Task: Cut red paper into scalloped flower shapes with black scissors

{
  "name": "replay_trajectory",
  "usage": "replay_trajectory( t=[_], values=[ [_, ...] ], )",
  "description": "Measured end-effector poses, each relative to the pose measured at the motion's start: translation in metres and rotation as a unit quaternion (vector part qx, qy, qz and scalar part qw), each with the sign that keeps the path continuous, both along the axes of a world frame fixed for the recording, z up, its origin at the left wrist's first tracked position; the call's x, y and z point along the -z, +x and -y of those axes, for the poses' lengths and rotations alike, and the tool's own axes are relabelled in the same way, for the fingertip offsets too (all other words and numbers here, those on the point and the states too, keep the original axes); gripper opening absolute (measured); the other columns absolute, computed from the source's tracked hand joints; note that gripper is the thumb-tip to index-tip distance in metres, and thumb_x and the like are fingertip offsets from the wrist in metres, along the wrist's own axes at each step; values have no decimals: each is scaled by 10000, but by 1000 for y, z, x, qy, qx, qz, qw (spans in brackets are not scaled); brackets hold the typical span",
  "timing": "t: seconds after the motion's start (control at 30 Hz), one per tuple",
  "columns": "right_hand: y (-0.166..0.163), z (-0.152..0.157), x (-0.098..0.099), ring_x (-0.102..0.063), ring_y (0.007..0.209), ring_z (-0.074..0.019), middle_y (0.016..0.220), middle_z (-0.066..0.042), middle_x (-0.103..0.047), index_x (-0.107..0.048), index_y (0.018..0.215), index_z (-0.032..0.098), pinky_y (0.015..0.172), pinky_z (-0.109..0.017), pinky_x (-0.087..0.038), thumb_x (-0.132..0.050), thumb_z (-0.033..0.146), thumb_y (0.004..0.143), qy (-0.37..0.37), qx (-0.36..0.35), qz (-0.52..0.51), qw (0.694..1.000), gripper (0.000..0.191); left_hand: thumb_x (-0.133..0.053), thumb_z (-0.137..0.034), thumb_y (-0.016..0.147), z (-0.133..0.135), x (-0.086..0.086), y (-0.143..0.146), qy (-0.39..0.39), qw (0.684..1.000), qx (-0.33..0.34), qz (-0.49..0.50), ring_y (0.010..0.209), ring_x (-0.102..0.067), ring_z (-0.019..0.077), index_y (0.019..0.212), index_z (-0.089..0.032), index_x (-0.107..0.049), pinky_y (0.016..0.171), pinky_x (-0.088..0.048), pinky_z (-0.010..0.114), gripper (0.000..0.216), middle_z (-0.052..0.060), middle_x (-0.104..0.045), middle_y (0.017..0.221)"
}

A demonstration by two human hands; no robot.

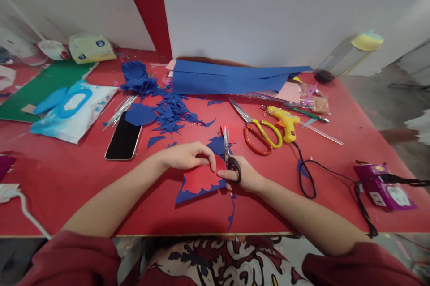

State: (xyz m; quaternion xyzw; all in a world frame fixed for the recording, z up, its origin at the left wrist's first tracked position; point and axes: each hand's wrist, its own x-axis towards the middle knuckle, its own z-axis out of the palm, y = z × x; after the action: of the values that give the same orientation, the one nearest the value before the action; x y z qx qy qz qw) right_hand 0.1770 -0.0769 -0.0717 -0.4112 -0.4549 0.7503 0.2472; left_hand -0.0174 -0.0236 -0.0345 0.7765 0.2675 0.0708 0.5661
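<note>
My left hand (pixel 193 156) is closed on a red paper template (pixel 199 178) with a wavy lower edge, laid over a piece of blue paper (pixel 183 196). The blue shows beyond the template along its lower side. In my right hand (pixel 247 174) is a pair of small scissors (pixel 228 149) with black handles, its thumb and fingers at the loops. The blades point away from me, slightly apart, beside the right edge of the template. More blue paper (pixel 217 145) lies just behind the template. A thin blue offcut (pixel 232 212) hangs or lies below my right hand.
Behind my hands lie large scissors (pixel 258 134), a yellow glue gun (pixel 284 122) with its cord, and a heap of blue scraps (pixel 173 109). A phone (pixel 124 138) and wipes pack (pixel 74 111) are left; a purple power socket (pixel 383 187) is right. Rolled blue paper (pixel 231 78) lines the back.
</note>
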Motion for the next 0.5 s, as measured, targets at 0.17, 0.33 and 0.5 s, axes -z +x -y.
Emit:
replay_trajectory(
  t=[0.17, 0.33, 0.5],
  values=[
    [0, 1, -6, -449, 315, -76, 385, 57, -526, -498, 643, 162, 352, -184, -358, -772, 417, 574, 32, 1, 41, 999, 381, -456, -35, 792, 4, -11, 1, 43, 999, 6, -33, 655, -591, 88, 780, -150, -704, 664, -401, 172, 273, 2, -712, 759],
    [0, 0, -7, -345, 365, -43, 399, 78, -435, -449, 545, 167, 373, -179, -268, -781, 393, 548, 100, 51, 73, 991, 401, -494, -89, 802, 7, -22, -3, 100, 992, 14, -71, 642, -604, 96, 862, -151, -720, 632, -401, 178, 242, 21, -733, 796],
    [4, -4, -2, -334, 456, -60, 482, 64, -410, -515, 586, 151, 431, -195, -287, -747, 358, 574, 146, 102, 83, 980, 311, -528, -73, 765, 3, -28, -9, 108, 992, -8, -69, 776, -660, 116, 868, -170, -729, 724, -434, 175, 246, 26, -744, 879]
  ],
)
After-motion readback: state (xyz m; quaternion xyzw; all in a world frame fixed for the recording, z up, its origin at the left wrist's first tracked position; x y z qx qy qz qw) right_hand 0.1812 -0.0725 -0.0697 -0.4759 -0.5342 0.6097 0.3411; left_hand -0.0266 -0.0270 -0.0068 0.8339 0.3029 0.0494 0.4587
